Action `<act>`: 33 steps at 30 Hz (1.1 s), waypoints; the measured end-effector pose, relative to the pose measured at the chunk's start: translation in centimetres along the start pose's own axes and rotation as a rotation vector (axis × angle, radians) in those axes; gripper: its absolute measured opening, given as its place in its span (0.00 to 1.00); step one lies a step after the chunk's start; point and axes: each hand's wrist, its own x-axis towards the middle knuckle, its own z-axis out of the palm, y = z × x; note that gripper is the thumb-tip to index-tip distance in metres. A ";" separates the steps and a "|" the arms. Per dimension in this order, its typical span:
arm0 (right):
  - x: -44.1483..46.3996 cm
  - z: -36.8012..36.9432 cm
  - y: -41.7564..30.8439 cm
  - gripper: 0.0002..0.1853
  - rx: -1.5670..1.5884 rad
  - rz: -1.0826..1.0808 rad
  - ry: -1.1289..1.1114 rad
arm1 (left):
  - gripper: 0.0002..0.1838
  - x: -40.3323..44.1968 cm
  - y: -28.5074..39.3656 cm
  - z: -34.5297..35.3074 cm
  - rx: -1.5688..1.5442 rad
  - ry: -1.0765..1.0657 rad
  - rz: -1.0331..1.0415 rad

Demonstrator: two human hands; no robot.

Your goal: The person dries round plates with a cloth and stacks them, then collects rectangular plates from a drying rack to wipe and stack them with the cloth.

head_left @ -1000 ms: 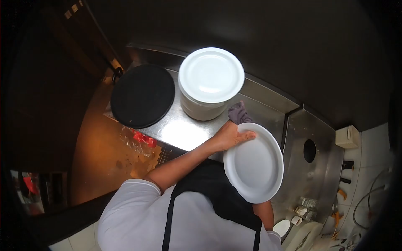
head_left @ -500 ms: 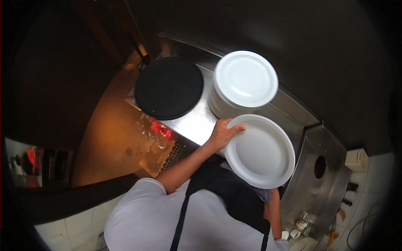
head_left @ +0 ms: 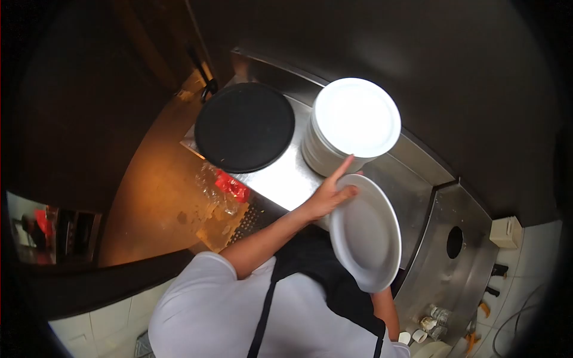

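Observation:
A white deep plate (head_left: 367, 230) is tilted up in front of my apron, seen at a slant. My left hand (head_left: 328, 196) is closed on its upper left rim, thumb over the inside and index finger stretched toward the plate stack. Behind the plate's lower edge, my right hand is hidden; only the forearm (head_left: 386, 313) shows. A tall stack of white plates (head_left: 357, 119) stands on the metal counter (head_left: 280, 184) just beyond. Left of it sits a round black tray (head_left: 245, 127).
Red and clear plastic wrapping (head_left: 231, 186) lies below the counter's left edge. To the right is a steel surface with a round dark hole (head_left: 455, 242). Glass jars (head_left: 436, 319) stand at lower right, and a cream box (head_left: 505, 232) is on the wall side.
The plate has turned from nearly face-on to a steeper slant. My left index finger has stretched out toward the stack. A greyish cloth glimpsed below the plate earlier is now hidden.

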 end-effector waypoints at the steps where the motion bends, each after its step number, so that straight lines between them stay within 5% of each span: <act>1: -0.4 0.0 0.0 0.25 -0.014 0.030 -0.017 | 0.41 -0.2 0.0 -0.8 0.012 0.008 -0.012; 7: -3.3 0.9 -3.0 0.25 -0.070 -0.041 -0.039 | 0.35 -2.0 -2.2 -4.1 -0.044 0.148 -0.180; 10: -2.2 2.9 -4.6 0.27 -0.090 -0.381 -0.052 | 0.36 -2.0 -1.9 -3.6 -0.003 0.122 -0.172; 14: 1.4 4.8 -4.1 0.23 -0.105 -0.245 -0.121 | 0.37 -2.1 -4.5 -6.4 0.236 0.175 -0.047; 17: 2.4 2.5 -2.4 0.18 -0.403 -0.365 -0.354 | 0.32 -3.5 -3.0 -9.2 0.338 0.292 0.116; 20: 2.1 -0.8 0.6 0.16 -0.050 -0.103 -0.253 | 0.26 -2.4 1.6 -6.9 0.201 0.596 0.051; 25: 4.6 -10.1 1.1 0.19 0.371 -0.335 0.263 | 0.28 1.7 7.0 -8.5 0.100 0.666 0.135; 27: 9.2 -20.1 4.3 0.25 -0.086 -0.550 0.546 | 0.26 3.3 8.6 -8.6 0.142 0.679 0.137; 30: 12.5 -24.3 5.2 0.34 -0.991 -0.440 0.913 | 0.25 6.1 7.6 -10.8 0.106 0.695 0.143; 33: 17.1 -24.4 8.1 0.41 -1.445 -0.331 0.881 | 0.25 7.8 6.5 -10.3 0.077 0.761 0.151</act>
